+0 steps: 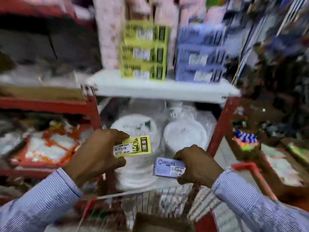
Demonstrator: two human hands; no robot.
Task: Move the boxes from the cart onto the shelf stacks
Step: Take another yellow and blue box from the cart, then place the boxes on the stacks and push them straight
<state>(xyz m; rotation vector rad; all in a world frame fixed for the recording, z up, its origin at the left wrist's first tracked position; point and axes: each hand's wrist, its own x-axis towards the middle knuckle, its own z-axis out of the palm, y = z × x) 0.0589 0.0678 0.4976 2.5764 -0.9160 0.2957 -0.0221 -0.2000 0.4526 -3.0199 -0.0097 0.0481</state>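
Meanwhile left hand (98, 153) grips flat yellow box (133, 146); right hand (199, 166) grips lilac box (168, 167).

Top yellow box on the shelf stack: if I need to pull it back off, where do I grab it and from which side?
Take the top yellow box by its short ends, coming from the front. The pink packs crowd its left end and the blue stack stands at its right, so a wide side approach looks awkward.
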